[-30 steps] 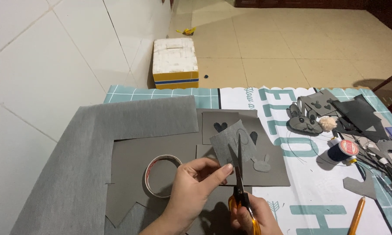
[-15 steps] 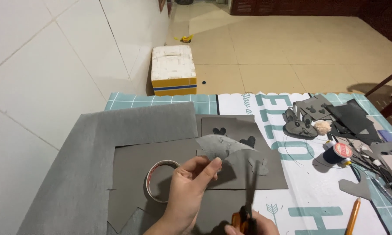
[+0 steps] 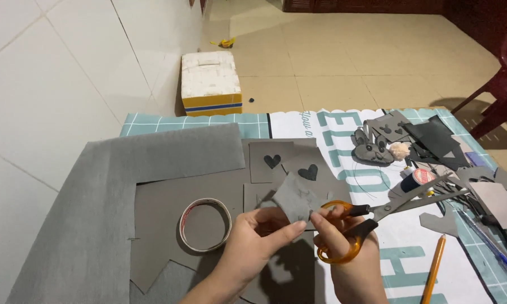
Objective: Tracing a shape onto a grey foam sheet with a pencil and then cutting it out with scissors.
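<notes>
Left hand: your left hand pinches a small grey felt piece between thumb and fingertips, lifted just above the table.
Right hand: your right hand is closed through the orange loops of a pair of scissors; the grey blades are parted and point right and slightly up, away from the felt piece.
Felt piece: soft, matte, irregular in outline, with a faint cut-out shape in it that is too small to make out.
Under the hands: flat grey felt sheets with straight and notched edges overlap on the table; a larger folded grey felt sheet runs along the left side, against the white tiled wall.
Tape roll: a ring of tape, white-rimmed with a red inner edge, lies flat just left of your left hand.
Heart squares: two grey squares with dark heart-shaped holes lie just beyond the felt piece.
Right side: crowded with a grey felt rabbit face, dark scraps, a thread spool and an orange pencil.
Table edge: the far edge of the table, covered in teal checked cloth, ends above the beige tiled floor.
Open room: the floor beyond is open apart from a white foam box by the wall and a dark red chair at the far right.
</notes>
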